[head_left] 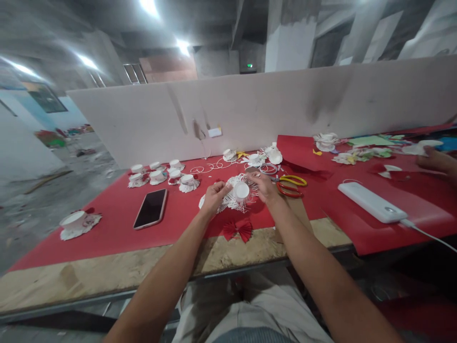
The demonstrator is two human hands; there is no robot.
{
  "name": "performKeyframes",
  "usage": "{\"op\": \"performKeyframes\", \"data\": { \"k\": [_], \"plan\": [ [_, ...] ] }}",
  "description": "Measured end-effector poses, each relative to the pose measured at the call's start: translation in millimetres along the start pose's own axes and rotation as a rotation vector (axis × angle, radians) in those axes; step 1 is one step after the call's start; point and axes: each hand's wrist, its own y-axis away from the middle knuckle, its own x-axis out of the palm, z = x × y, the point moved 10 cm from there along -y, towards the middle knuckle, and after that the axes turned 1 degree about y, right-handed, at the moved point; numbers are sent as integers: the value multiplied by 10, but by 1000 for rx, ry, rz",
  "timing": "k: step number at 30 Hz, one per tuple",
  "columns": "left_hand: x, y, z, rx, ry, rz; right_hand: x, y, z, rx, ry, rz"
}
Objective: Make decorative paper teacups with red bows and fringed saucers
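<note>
Between my two hands is a white paper cup (242, 190) whose sides are cut into thin strips that splay outward, its round base facing me. My left hand (215, 196) pinches the strips at the left side. On the right side, my right hand (264, 186) has its fingers closed on the strips. Another white frilled piece (203, 202) lies partly hidden beside my left hand. A red pleated paper bow (238, 230) rests near the table's front edge, below the cup. Scissors with yellow and red handles (292, 185) lie just right of my right hand.
Several finished-looking white cups with frilled rims (157, 176) stand at the left, and one more (74, 221) near the corner. A phone (150, 208) lies nearby. A white power bank (371, 202) with a cable is at right, near another person's hand (437, 162). A pale board (250, 112) stands behind.
</note>
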Motion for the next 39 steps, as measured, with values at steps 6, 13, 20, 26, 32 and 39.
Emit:
{"op": "performKeyframes", "data": {
  "k": [6,13,20,26,32,39],
  "plan": [
    [-16,13,33,-41,39,-1,34,28,119,-4,7,44],
    [90,17,67,-49,27,78,275,160,-9,103,131,178],
    [37,-16,34,9,54,22,219,107,39,49,153,109],
    [1,-16,-1,12,114,-40,249,122,50,20,184,112],
    [68,14,4,-48,118,12,317,179,76,0,210,157],
    [34,0,-28,-17,112,-40,256,133,69,-36,214,86]
  ]
}}
